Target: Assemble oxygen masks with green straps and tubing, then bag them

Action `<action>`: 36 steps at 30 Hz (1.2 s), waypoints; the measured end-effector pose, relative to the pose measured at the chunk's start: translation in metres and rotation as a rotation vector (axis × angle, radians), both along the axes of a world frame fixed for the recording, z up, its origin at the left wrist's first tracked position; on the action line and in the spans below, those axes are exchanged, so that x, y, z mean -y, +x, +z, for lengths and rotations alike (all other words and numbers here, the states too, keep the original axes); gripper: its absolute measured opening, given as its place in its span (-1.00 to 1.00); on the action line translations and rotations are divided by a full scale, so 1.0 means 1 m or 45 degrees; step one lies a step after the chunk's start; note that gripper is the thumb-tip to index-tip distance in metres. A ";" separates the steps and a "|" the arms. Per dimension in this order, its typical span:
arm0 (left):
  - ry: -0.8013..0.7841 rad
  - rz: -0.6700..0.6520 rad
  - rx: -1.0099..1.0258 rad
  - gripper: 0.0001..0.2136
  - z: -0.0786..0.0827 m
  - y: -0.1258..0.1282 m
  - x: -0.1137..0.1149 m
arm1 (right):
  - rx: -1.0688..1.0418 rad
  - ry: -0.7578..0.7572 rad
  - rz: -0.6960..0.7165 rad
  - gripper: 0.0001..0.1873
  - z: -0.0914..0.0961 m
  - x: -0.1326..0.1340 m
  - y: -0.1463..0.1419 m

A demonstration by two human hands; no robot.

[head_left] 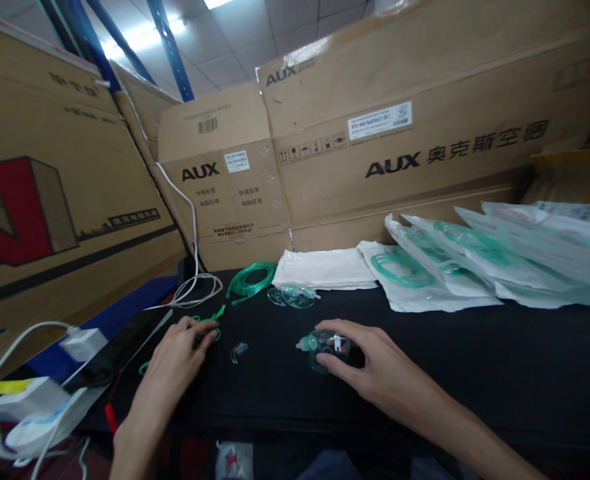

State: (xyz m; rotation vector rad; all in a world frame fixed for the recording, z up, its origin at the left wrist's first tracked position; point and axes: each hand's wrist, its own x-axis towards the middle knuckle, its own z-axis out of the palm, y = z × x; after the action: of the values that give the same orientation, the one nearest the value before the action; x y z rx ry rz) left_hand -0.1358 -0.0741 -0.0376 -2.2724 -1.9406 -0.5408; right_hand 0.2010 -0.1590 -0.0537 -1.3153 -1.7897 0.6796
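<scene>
Over the black table (269, 400), my right hand (367, 353) holds a clear green oxygen mask (329, 347) between thumb and fingers, its pale connector facing left. My left hand (182, 347) has its fingers pinched on a bright green elastic strap (217, 313), part of which is hidden by the hand. Between the two hands lies a small clear piece with a bent metal-looking part (239, 351). Farther back sit clear mask parts (295, 296) beside a coil of green tubing (251, 281).
White pouches (325, 269) lie flat at the back. To the right, several packets (439, 267) with green tubing inside overlap. Cardboard boxes (325, 167) wall the back and left. White cables (195, 227) and chargers (39, 400) crowd the left side.
</scene>
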 end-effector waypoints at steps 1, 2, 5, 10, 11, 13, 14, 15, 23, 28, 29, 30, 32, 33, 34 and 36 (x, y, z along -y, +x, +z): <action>-0.008 0.011 -0.009 -0.64 -0.001 0.001 -0.001 | 0.001 -0.001 0.002 -0.65 0.000 0.000 0.000; -0.009 0.021 -0.015 -0.67 -0.002 0.002 -0.002 | 0.005 -0.004 0.001 -0.65 0.001 0.000 0.000; 0.041 0.028 0.025 -0.72 0.001 0.003 -0.002 | 0.019 -0.028 -0.001 -0.64 0.001 0.001 0.001; 0.372 0.137 0.369 -0.67 0.023 0.001 0.008 | 0.022 -0.017 0.021 -0.63 0.000 0.001 0.000; 0.397 0.142 0.507 -0.68 0.030 0.002 0.010 | 0.021 -0.016 0.015 -0.63 0.000 0.001 0.000; 0.425 0.066 0.827 -0.74 0.046 0.008 0.014 | 0.016 -0.020 -0.002 -0.62 0.000 0.001 0.000; 0.468 0.002 0.975 -0.76 0.055 0.012 0.015 | 0.013 -0.019 -0.006 -0.62 -0.001 0.001 0.000; 0.537 -0.065 1.098 -0.76 0.064 0.018 0.016 | 0.008 -0.016 -0.009 -0.62 -0.001 0.001 0.000; 1.120 -0.477 1.272 -0.75 0.129 0.071 0.034 | -0.010 0.024 0.032 -0.64 0.000 0.001 0.000; 1.115 -0.475 1.158 -0.77 0.133 0.104 0.044 | -0.048 0.029 0.037 -0.68 0.007 0.000 0.002; 1.069 -0.485 1.153 -0.79 0.127 0.110 0.045 | -0.071 0.010 0.034 -0.70 0.010 0.000 0.004; 0.986 -0.508 1.147 -0.81 0.119 0.116 0.045 | -0.095 -0.017 0.026 -0.70 0.014 0.000 0.007; 0.749 -0.574 1.105 -0.82 0.097 0.128 0.045 | -0.132 -0.061 -0.006 -0.71 0.020 0.000 0.016; 0.616 -0.607 1.075 -0.82 0.084 0.134 0.044 | -0.145 -0.068 -0.026 -0.71 0.023 -0.001 0.021; 0.471 -0.640 1.037 -0.83 0.071 0.140 0.042 | -0.158 -0.064 -0.050 -0.71 0.025 -0.001 0.026; 0.246 -0.702 1.000 -0.86 0.045 0.150 0.039 | -0.188 -0.039 -0.103 -0.69 0.025 -0.004 0.035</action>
State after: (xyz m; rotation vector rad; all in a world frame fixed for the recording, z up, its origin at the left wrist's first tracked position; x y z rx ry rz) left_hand 0.0142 -0.1127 0.0073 -2.6786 -1.3053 -1.8129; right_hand 0.2358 -0.1552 -0.0283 -1.3154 -1.6052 0.7425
